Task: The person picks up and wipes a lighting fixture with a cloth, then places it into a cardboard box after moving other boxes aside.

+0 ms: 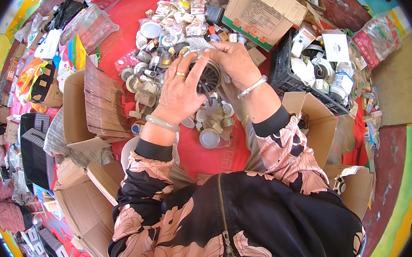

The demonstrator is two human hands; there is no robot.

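Observation:
A round black lamp fitting (211, 76) with ribs like a heat sink is held up between my two hands. My left hand (183, 85) grips its left side, the thumb beneath and the fingers bent over the far edge. At its far right rim, my right hand (235, 63) is closed on a greyish-white cloth (199, 43), which lies against the fitting. Fingers hide part of the far rim. Under and beyond my hands spreads a pile of loose lamp parts (167, 38), mostly white and silver, with small boxes among them.
A black plastic crate (285, 76) full of lamps and boxes stands at the right, near a large cardboard box (259, 15). Open cartons (100, 103) flank me on both sides. Red cloth (127, 14) covers the floor. Bags and mixed goods line the left side.

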